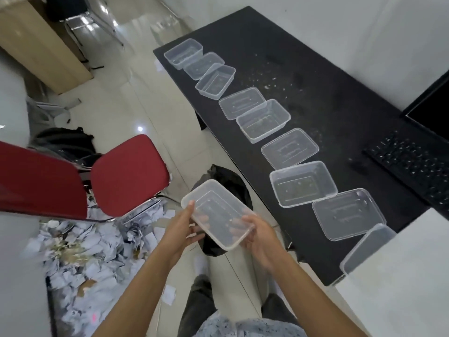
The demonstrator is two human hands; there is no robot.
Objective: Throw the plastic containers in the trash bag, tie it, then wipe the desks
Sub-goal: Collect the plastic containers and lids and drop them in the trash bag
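Both hands grip one clear plastic container [218,214] above the black trash bag [224,181] on the floor: the left hand [181,228] has its fingers wrapped over the near-left rim, and the right hand [255,233] holds the near-right corner. Nine more clear containers [302,183] and lids lie in a row along the dark surface [328,100], beside a black keyboard [413,164]. No label or writing on any of them is legible; a red chair [128,175] stands to the left.

Both hands, left hand [181,228] and right hand [258,235], holding a clear plastic container [217,212] above a black trash bag [227,181], more containers [302,183] lined along the black surface [328,113], red chair [128,173] left
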